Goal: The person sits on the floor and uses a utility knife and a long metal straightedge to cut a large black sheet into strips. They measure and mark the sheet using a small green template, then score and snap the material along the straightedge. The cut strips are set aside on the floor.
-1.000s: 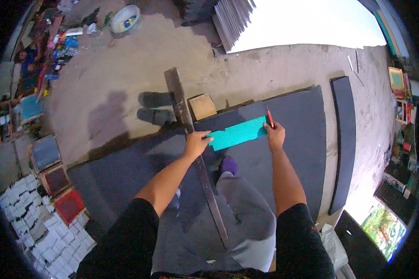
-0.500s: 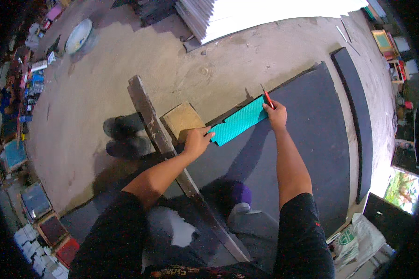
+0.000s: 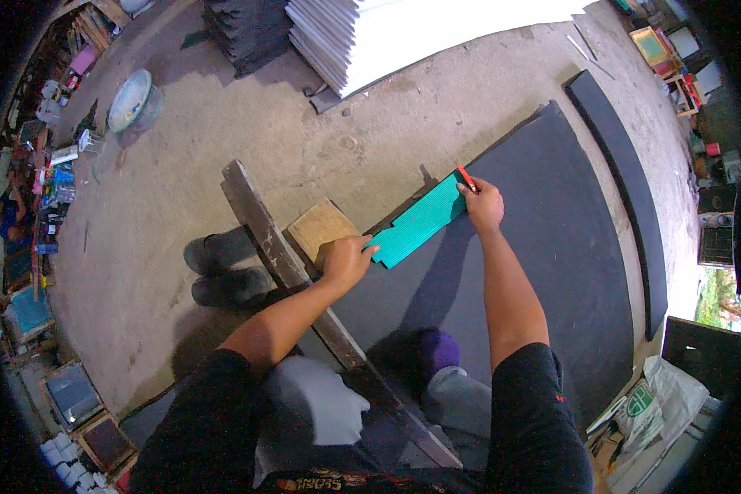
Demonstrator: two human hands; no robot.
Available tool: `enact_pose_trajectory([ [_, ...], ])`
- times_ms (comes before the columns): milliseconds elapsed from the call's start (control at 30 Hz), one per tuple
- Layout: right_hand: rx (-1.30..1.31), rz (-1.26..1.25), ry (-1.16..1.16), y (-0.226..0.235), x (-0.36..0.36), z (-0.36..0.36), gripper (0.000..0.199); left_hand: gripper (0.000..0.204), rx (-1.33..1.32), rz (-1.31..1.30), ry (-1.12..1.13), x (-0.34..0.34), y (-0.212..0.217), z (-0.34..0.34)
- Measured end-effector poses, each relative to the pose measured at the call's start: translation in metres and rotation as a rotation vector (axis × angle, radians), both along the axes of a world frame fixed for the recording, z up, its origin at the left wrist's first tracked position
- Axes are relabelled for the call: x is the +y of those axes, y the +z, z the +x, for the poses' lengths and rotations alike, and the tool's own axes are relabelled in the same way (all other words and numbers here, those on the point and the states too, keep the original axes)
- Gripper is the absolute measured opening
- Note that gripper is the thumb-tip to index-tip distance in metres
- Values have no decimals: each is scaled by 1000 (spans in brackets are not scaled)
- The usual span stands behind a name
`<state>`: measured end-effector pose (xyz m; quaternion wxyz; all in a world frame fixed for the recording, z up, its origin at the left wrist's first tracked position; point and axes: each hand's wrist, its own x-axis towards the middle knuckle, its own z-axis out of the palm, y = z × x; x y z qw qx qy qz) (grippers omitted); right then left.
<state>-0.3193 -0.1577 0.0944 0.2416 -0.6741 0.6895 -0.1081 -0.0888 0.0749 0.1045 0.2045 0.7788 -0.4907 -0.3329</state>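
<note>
Head: slippers point(image 3: 218, 251) beside bar point(image 3: 258, 214); block point(image 3: 319, 226) near strip point(image 3: 424, 218).

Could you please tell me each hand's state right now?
Left hand: closed on the teal ribbed sheet, left end.
Right hand: closed on its right end and a red tool.

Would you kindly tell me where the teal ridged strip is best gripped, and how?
Probably by its two short ends, coming in from left and right: the teal ridged strip is long, flat and thin-looking, so one end alone might let it sag. The left hand pinches the notched left end, and the right hand, with the red tool, is at the other.
</note>
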Motion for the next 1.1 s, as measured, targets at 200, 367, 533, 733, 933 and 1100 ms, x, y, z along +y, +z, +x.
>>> enact_pose_trajectory([
  [200,-20,-41,-16,4,6,2,42,48,-51,-120,-180,3,-13,16],
  [367,-43,-69,-3,1,9,-1,40,71,-121,-229,-441,10,-26,29],
  [533,-42,-42,-5,0,6,-1,40,80,-96,-168,-478,4,-42,33],
  [733,-55,-47,-12,-1,5,1,39,79,-95,-201,-462,4,-49,33],
  [933,-1,-20,-7,-1,1,-1,40,72,38,-20,-410,-17,-39,37],
  [1100,26,27,-22,2,1,7,39,56,81,116,-498,-69,-44,55],
])
